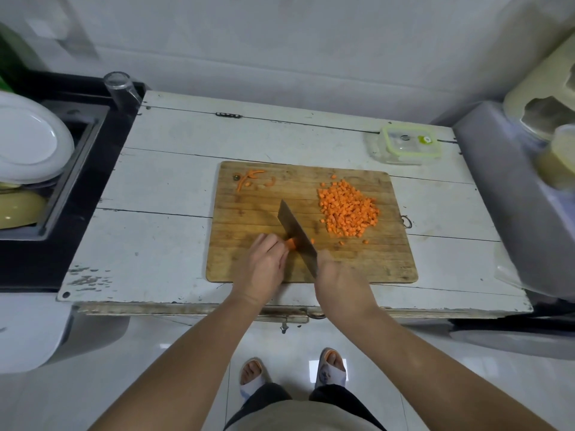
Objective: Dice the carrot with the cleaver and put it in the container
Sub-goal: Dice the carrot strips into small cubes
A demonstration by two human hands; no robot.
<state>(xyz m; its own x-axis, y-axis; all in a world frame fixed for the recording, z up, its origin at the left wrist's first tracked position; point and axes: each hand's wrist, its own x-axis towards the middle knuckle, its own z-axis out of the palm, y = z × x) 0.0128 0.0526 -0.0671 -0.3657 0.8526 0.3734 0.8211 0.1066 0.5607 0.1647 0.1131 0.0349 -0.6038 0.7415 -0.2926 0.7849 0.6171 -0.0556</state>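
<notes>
Wooden cutting board (311,265) on a worn white table (161,188); left hand (264,265) curled, pinning a short carrot piece (291,243) against the cleaver (295,231), right hand (337,275) closed around its handle. Heap of diced carrot (348,209) right of the blade. Lidded container (406,144) at far right, apart from the board.

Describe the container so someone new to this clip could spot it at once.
Start at the white wooden table and find the cutting board in its middle. Beyond the board's far right corner sits the container. It is a clear box with a lime-green rimmed lid, the only green-edged thing on the table.
</notes>
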